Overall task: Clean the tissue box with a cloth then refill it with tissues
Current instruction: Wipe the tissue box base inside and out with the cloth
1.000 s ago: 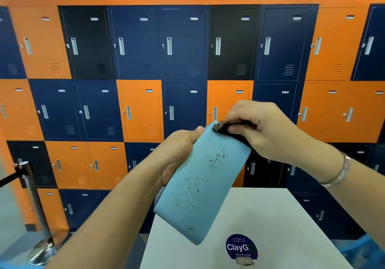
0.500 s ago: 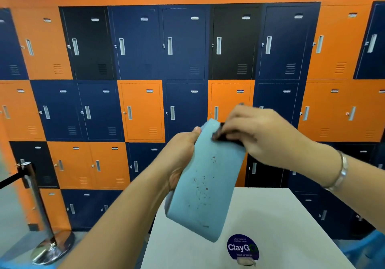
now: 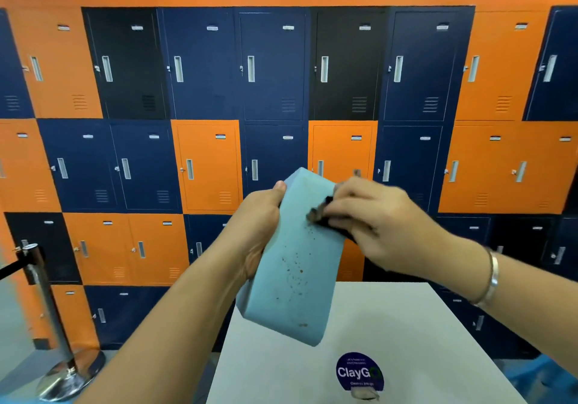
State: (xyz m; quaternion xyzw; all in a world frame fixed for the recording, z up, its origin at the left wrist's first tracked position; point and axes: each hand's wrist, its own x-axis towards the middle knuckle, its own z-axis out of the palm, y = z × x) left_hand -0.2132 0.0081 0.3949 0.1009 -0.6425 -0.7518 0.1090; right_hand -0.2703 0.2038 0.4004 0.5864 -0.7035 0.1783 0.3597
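The person holds a light blue tissue box (image 3: 291, 316) up in the air, just over the near edge of the white tabletop (image 3: 406, 325). The box does not touch the tabletop. It is tilted, with its top end leaning to the right. The left hand (image 3: 256, 228) grips the box from its left side. The fingers go round the back and the thumb sits at the top edge.

The right hand (image 3: 372, 219) pinches a small dark cloth (image 3: 325, 216) and presses it on the upper part of the box's front. A second ago the cloth was up at the very top edge of the box. Now it has slid a little way down the front. The right hand looks blurry, so it is likely rubbing fast. The box also stands a bit straighter than it did before.

Many brown specks (image 3: 294, 275) are still on the front, below the cloth. So the cleaning has only just begun on this side. The cloth likely needs to wipe lower to reach those specks. No tissues can be seen, so the refill has not started.

A round purple sticker (image 3: 359, 372) sits on the tabletop.
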